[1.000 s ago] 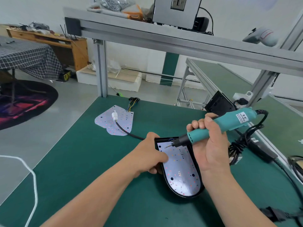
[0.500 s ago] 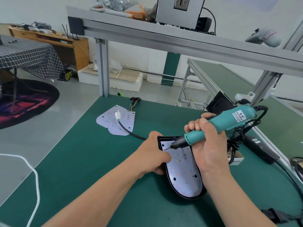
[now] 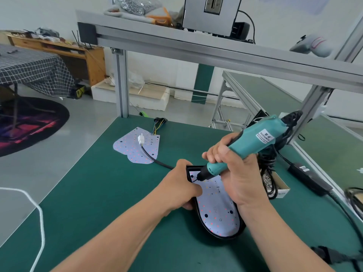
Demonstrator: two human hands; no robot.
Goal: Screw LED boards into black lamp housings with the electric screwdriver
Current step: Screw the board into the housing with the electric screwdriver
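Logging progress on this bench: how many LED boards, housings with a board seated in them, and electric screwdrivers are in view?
LED boards: 2 (loose LED board, seated LED board)
Housings with a board seated: 1 (black housing)
Electric screwdrivers: 1 (electric screwdriver)
Total: 4

The left wall of the black lamp housing (image 3: 222, 236) is covered by the left hand (image 3: 182, 186), and the LED board's (image 3: 216, 211) upper right is hidden behind the right hand (image 3: 238, 175). Any screw under the electric screwdriver's (image 3: 253, 140) bit is too small to be made out. The white cord (image 3: 41, 222) is cut off at the left and bottom edges.
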